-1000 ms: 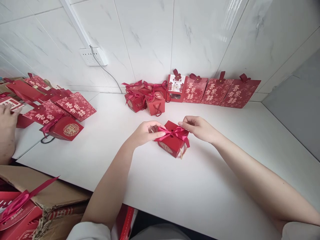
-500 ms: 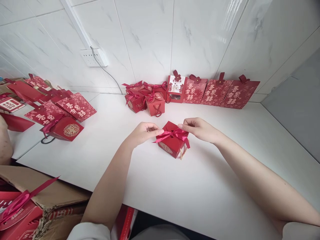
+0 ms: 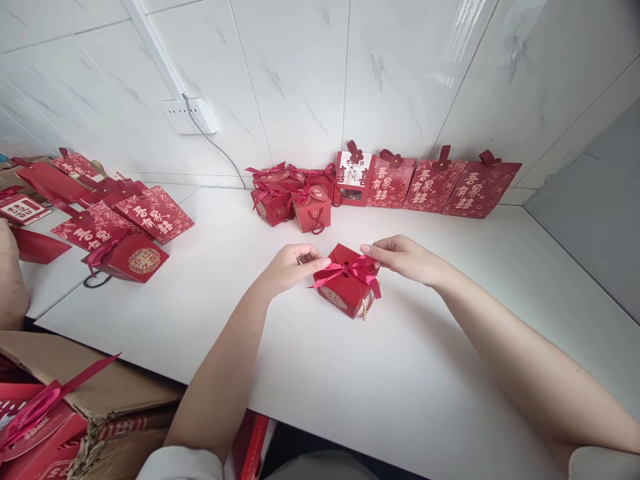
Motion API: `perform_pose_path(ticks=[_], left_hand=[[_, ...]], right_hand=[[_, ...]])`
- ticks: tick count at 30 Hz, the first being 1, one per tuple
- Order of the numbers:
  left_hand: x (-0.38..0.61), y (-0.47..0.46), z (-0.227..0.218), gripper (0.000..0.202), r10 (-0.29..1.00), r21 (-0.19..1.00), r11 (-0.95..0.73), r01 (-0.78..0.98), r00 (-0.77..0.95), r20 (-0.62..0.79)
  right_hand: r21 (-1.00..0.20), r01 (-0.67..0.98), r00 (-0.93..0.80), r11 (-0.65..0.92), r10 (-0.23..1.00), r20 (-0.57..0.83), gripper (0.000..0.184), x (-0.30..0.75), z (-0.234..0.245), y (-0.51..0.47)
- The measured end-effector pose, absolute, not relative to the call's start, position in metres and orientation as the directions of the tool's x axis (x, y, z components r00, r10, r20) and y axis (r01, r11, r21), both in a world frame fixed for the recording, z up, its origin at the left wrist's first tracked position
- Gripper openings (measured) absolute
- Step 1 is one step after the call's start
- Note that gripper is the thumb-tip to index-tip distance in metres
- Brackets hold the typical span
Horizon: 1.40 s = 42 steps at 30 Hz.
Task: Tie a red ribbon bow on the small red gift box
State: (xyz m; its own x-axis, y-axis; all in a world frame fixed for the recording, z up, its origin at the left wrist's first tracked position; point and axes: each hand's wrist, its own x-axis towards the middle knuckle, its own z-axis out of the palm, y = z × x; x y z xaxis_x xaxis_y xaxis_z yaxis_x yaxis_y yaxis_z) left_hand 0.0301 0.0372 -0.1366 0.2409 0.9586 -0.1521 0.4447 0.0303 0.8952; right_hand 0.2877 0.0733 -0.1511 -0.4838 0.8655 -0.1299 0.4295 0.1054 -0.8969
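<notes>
A small red gift box [image 3: 345, 293] with a gold emblem and a gold cord handle stands on the white table [image 3: 320, 360]. A pink-red ribbon bow [image 3: 350, 268] lies tied across its top. My left hand [image 3: 293, 265] pinches the bow's left loop with its fingers closed. My right hand [image 3: 403, 257] pinches the bow's right loop, fingers closed as well. Both hands rest just above the box's top.
Several finished ribboned boxes [image 3: 293, 193] and a row of red gift bags [image 3: 433, 185] line the back wall. Flat red bags [image 3: 117, 223] lie at the left, near another person's arm [image 3: 10, 280]. A cardboard carton [image 3: 75, 400] with red ribbon sits at the near left.
My two hands have tugged the bow loops slightly and shifted a little on the box. The other person's hand at the left has drawn back toward the edge.
</notes>
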Motion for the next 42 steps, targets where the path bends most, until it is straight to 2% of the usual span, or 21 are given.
perform_pose_path(ticks=[4, 9, 12, 18, 24, 29, 33, 37, 42], left_hand=[[0.029, 0.036, -0.135, 0.038, 0.938, 0.857, 0.078, 0.509, 0.255, -0.237], [0.025, 0.041, -0.139, 0.036, 0.941, 0.881, 0.089, 0.465, 0.250, -0.228], [0.024, 0.042, -0.140, 0.038, 0.945, 0.902, 0.089, 0.422, 0.252, -0.211], [0.024, 0.038, -0.135, 0.040, 0.942, 0.864, 0.126, 0.488, 0.215, -0.259], [0.018, 0.041, -0.134, 0.040, 0.933, 0.871, 0.148, 0.469, 0.227, -0.280], [0.014, 0.043, -0.137, 0.040, 0.927, 0.878, 0.133, 0.461, 0.255, -0.274], [0.013, 0.044, -0.139, 0.040, 0.910, 0.871, 0.149, 0.469, 0.280, -0.306], [0.014, 0.043, -0.138, 0.038, 0.899, 0.870, 0.141, 0.472, 0.306, -0.312], [0.015, 0.041, -0.133, 0.041, 0.909, 0.843, 0.154, 0.516, 0.260, -0.325]], right_hand=[[-0.883, 0.455, -0.501, 0.113, 0.852, -0.150, 0.059, 0.291, -0.145, 0.071], [-0.907, 0.395, -0.530, 0.149, 0.843, -0.092, 0.051, 0.293, -0.143, 0.071], [-0.927, 0.357, -0.547, 0.118, 0.830, -0.105, 0.046, 0.293, -0.145, 0.073], [-0.944, 0.320, -0.550, 0.080, 0.827, -0.117, 0.039, 0.295, -0.147, 0.075], [-0.926, 0.370, -0.450, 0.078, 0.887, -0.106, 0.046, 0.292, -0.145, 0.074], [-0.926, 0.372, -0.475, 0.069, 0.871, -0.126, 0.047, 0.289, -0.146, 0.074], [-0.899, 0.410, -0.474, 0.152, 0.878, -0.067, 0.045, 0.289, -0.148, 0.074], [-0.825, 0.494, -0.480, 0.275, 0.877, 0.005, 0.039, 0.291, -0.144, 0.075], [-0.780, 0.524, -0.515, 0.341, 0.857, 0.028, 0.036, 0.294, -0.142, 0.074]])
